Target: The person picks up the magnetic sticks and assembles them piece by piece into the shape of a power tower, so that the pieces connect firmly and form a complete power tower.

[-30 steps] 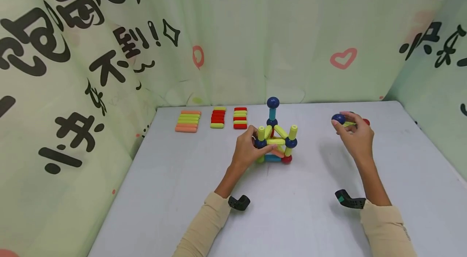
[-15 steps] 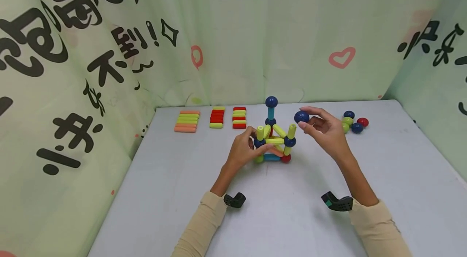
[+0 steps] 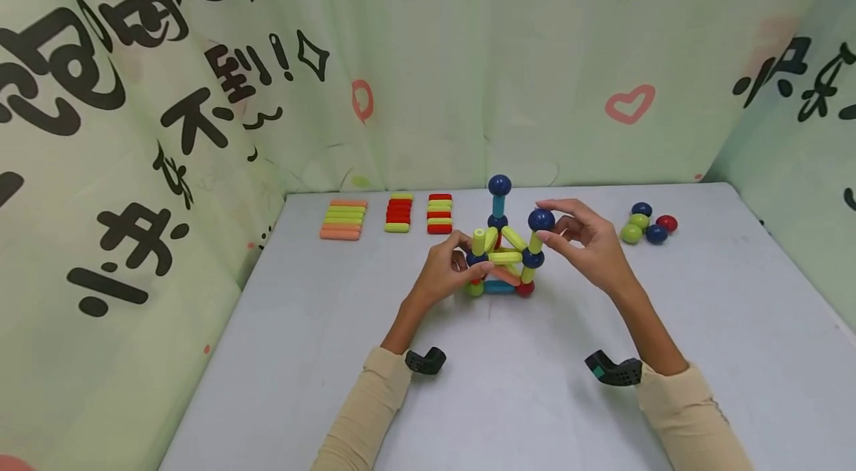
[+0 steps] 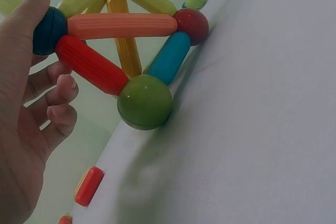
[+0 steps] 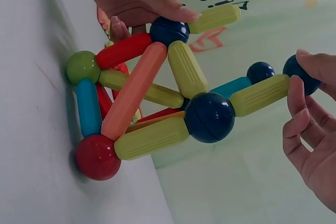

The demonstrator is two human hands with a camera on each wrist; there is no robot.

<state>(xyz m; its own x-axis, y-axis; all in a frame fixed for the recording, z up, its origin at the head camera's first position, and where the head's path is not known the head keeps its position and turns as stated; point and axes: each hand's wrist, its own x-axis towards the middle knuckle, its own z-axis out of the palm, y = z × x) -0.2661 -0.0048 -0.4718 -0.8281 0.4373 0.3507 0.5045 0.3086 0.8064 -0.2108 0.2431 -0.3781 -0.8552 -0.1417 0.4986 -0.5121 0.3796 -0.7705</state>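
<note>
Head view — white table (image 3: 501, 397), printed curtain (image 3: 428, 33) behind.

A blue ball (image 3: 541, 220) tops the multicoloured frame's (image 3: 504, 258) upright lime rod (image 3: 535, 243).

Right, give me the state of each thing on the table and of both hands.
Stick-and-ball frame, standing.
Left hand, gripping its left blue corner ball.
Right hand, pinching a blue ball.
Pinched blue ball, atop the right front stick.
Left front stick, upright, top bare.
Five loose balls, clustered.
Three groups of sticks, lying flat.
</note>
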